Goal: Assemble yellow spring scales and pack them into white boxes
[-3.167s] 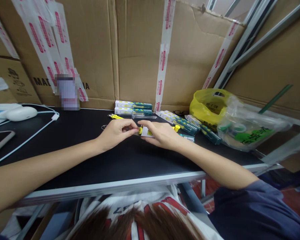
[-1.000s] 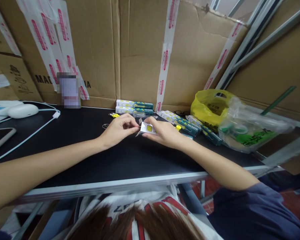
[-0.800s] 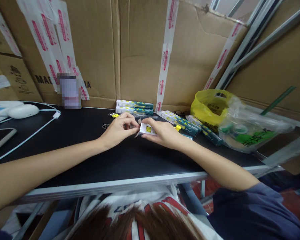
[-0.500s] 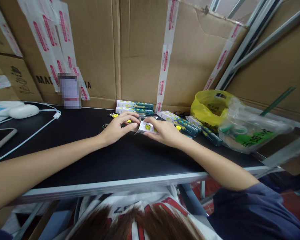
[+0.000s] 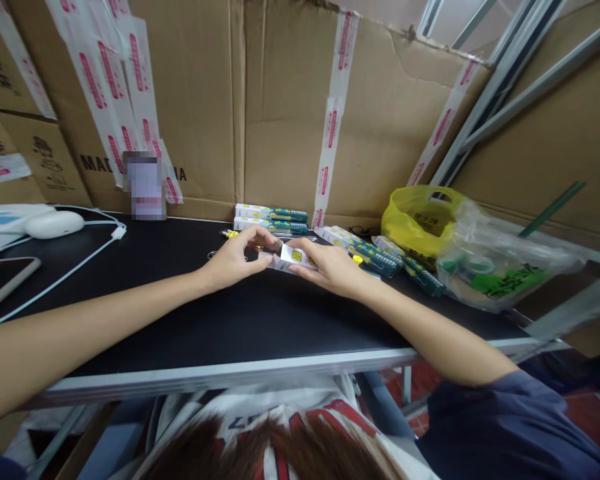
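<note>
Judging from the head view, work on the slim white cardboard box with yellow label [image 5: 295, 256] is partway: left end uncovered, end flaps [image 5: 279, 245] unfolded. Two slim white-and-green cardboard boxes [image 5: 271, 215] lie behind, apparently closed up. My right hand [image 5: 333, 268] grips the box above the black tabletop [image 5: 240, 327]. My left hand [image 5: 237, 259] curves loosely, thumb and fingers apart, thumb by the flaps; contact unclear.

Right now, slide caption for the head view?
Right hand holding a box, left hand at its open flaps, more boxes behind on a black table.
</note>
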A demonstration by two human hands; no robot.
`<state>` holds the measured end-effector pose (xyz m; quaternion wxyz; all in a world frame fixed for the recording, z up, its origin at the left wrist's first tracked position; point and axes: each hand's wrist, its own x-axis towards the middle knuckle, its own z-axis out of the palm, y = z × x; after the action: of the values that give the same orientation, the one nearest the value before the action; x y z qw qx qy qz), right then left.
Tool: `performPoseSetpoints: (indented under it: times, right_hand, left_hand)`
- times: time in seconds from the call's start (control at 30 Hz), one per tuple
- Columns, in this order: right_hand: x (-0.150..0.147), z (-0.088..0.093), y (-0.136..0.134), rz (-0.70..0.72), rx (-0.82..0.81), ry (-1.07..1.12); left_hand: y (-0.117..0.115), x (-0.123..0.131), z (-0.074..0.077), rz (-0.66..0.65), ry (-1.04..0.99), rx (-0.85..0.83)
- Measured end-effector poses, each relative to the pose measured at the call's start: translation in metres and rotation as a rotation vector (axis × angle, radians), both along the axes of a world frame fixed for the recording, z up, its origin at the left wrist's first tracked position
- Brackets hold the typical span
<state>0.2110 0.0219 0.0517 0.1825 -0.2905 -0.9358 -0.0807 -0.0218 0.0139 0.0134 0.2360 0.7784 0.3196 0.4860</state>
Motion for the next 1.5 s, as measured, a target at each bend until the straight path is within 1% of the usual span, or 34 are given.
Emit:
performPoseSetpoints:
  times: [0.17,0.3,0.47,0.53,0.67,0.73,0.8,0.87,1.0,1.1,1.17,1.27,1.37,1.5]
  right_hand:
    - [0.000,0.000,-0.002,0.013,-0.029,0.006]
    - [0.000,-0.001,-0.001,0.019,-0.036,0.013]
    - [-0.001,-0.002,-0.004,0.034,-0.048,-0.003]
    - [-0.001,-0.002,-0.005,0.039,-0.046,-0.005]
    - [-0.001,-0.001,-0.006,0.040,-0.028,0.011]
    - [-0.001,-0.002,-0.005,0.042,-0.023,0.013]
    - [-0.001,-0.002,-0.005,0.039,-0.022,0.009]
    - [-0.001,-0.002,-0.004,0.029,-0.022,0.008]
    - [-0.001,-0.001,-0.004,0.015,-0.009,0.012]
    - [-0.001,-0.001,-0.004,0.025,-0.006,0.016]
    - [-0.001,-0.001,-0.004,0.031,-0.012,0.014]
    - [-0.001,-0.002,-0.005,0.028,-0.011,0.014]
    - [-0.001,-0.002,-0.005,0.031,-0.012,0.011]
    - [-0.001,-0.001,-0.006,0.037,-0.010,0.009]
  left_hand:
    - [0.000,0.003,-0.001,-0.012,-0.061,-0.018]
    - [-0.002,0.005,0.000,0.005,0.005,-0.005]
    - [-0.003,0.004,0.001,-0.061,0.113,-0.031]
    - [-0.005,0.003,0.002,-0.035,0.156,-0.019]
    - [-0.010,0.003,0.003,0.091,0.234,0.065]
    - [-0.011,0.003,0.003,0.085,0.292,0.087]
    - [-0.012,0.003,0.003,0.043,0.312,0.068]
    - [-0.012,0.004,0.003,-0.018,0.260,-0.031]
    - [-0.011,0.005,0.005,-0.117,0.010,-0.296]
    - [-0.009,0.006,0.007,-0.182,-0.169,-0.444]
    - [-0.009,0.007,0.008,-0.210,-0.257,-0.515]
    - [-0.010,0.010,0.008,-0.181,-0.302,-0.542]
    - [-0.010,0.012,0.007,-0.137,-0.277,-0.527]
    - [-0.008,0.012,0.005,-0.112,-0.242,-0.496]
